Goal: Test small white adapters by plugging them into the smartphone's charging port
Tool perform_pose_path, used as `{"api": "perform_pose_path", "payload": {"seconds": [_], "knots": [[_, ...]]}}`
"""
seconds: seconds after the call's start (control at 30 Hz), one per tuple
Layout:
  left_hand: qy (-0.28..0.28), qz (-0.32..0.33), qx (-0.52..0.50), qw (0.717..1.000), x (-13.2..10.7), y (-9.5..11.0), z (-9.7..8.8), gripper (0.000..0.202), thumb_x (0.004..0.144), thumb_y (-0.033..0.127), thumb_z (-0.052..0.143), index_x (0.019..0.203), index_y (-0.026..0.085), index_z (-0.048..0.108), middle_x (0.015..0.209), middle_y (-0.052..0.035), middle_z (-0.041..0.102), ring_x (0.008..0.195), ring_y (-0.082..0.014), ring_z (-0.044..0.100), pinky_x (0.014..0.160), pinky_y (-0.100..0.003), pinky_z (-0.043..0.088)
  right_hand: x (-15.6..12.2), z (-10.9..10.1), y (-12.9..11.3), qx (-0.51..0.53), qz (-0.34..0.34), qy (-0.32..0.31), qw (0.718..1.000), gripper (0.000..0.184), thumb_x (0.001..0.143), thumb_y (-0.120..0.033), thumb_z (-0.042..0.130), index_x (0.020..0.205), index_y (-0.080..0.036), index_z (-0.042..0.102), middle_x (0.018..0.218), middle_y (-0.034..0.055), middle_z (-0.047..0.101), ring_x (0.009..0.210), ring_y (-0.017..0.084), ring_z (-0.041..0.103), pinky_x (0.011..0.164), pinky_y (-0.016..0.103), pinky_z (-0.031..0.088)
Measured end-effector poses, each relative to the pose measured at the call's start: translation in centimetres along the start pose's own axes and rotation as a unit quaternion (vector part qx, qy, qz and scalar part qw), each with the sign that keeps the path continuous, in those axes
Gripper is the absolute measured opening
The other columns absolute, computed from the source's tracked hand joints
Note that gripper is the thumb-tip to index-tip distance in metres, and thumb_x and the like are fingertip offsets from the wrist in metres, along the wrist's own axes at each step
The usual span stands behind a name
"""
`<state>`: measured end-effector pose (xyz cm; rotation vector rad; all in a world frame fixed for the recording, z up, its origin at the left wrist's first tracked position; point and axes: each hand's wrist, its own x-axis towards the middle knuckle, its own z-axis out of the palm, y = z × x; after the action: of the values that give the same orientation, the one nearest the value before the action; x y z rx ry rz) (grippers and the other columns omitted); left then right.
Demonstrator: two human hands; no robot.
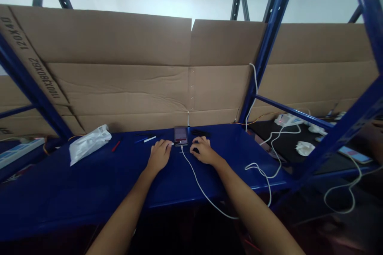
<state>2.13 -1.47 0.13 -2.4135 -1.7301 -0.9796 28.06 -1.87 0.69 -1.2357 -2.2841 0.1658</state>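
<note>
Head view, nearest first: both forearms reach in from the bottom of the frame to a blue steel counter (74,195). The left hand (158,156) rests palm down with its fingers loosely curled, fingertips just beside the lower left corner of a smartphone (181,136), and pinches nothing. The right hand (203,150) sits at the phone's 4 o'clock, also curled and palm down, over a small dark object (196,150); the view is too poor to tell whether it grips it.

The smartphone lies flat between the hands, its screen lit, with a white charging cable (203,191) running from its lower end toward 6 o'clock and looping off to the right. A black item (200,132) lies at the phone's 3 o'clock, near the back edge.

At the phone's 9 o'clock lie a white stick (149,139) and a blue pen (140,140), then a small red tool (116,146) and a white plastic bag (89,144). A power strip (19,151) sits further left.

Toward 3 o'clock, beyond a blue upright (271,36), a lower black surface (269,131) carries a white charger (287,119), crumpled tissue (304,148) and a second phone (354,154). Large cardboard sheets (119,67) stand behind everything.
</note>
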Motion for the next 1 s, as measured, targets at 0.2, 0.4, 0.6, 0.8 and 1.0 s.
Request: {"api": "perform_pose_path", "payload": {"seconds": [0.2, 0.4, 0.6, 0.8, 1.0], "knots": [[-0.008, -0.005, 0.007, 1.0, 0.0, -0.2, 0.2, 0.032, 0.104, 0.036, 0.037, 0.105, 0.027, 0.068, 0.106, -0.0066, 0.066, 0.099, -0.0277, 0.057, 0.084, -0.04, 0.04, 0.4, -0.6, 0.2, 0.01, 0.001, 0.068, 0.998, 0.008, 0.093, -0.021, 0.062, 0.093, -0.023, 0.07, 0.114, 0.0068, 0.06, 0.109, 0.025, 0.047, 0.091, 0.039, 0.035], [-0.018, 0.007, -0.012, 1.0, -0.1, 0.0, 0.1, 0.035, 0.104, 0.038, 0.035, 0.106, 0.027, 0.068, 0.104, -0.0057, 0.065, 0.098, -0.0266, 0.055, 0.086, -0.041, 0.04, 0.4, -1.1, 0.3, 0.008, -0.008, 0.085, 0.996, 0.008, 0.092, -0.018, 0.06, 0.094, -0.022, 0.067, 0.106, 0.0065, 0.066, 0.107, 0.024, 0.05, 0.09, 0.037, 0.034], [-0.01, 0.018, -0.016, 1.0, 0.0, -0.2, 0.1, 0.035, 0.104, 0.039, 0.036, 0.106, 0.027, 0.068, 0.104, -0.0059, 0.065, 0.096, -0.0257, 0.055, 0.086, -0.039, 0.041, 0.4, -1.0, 0.5, 0.021, -0.017, 0.08, 0.996, 0.008, 0.09, -0.015, 0.061, 0.092, -0.021, 0.066, 0.1, 0.0055, 0.07, 0.105, 0.024, 0.052, 0.091, 0.037, 0.035], [-0.051, 0.063, -0.033, 0.996, -0.3, 1.0, -0.2, 0.034, 0.105, 0.039, 0.037, 0.11, 0.027, 0.069, 0.103, -0.0054, 0.064, 0.098, -0.0245, 0.055, 0.087, -0.039, 0.039, 0.7, -0.4, -0.4, 0.111, -0.038, 0.079, 0.99, 0.016, 0.092, -0.019, 0.063, 0.107, -0.024, 0.068, 0.094, 0.0033, 0.073, 0.093, 0.021, 0.061, 0.09, 0.036, 0.041], [-0.059, 0.07, -0.068, 0.994, -0.3, 2.2, -0.4, 0.034, 0.105, 0.04, 0.037, 0.111, 0.027, 0.069, 0.106, -0.005, 0.066, 0.1, -0.0241, 0.055, 0.09, -0.04, 0.04, 0.9, -0.2, -0.8, 0.165, -0.045, 0.105, 0.98, 0.02, 0.094, -0.028, 0.063, 0.114, -0.024, 0.067, 0.102, 0.0042, 0.074, 0.089, 0.019, 0.066, 0.087, 0.034, 0.046]]}}
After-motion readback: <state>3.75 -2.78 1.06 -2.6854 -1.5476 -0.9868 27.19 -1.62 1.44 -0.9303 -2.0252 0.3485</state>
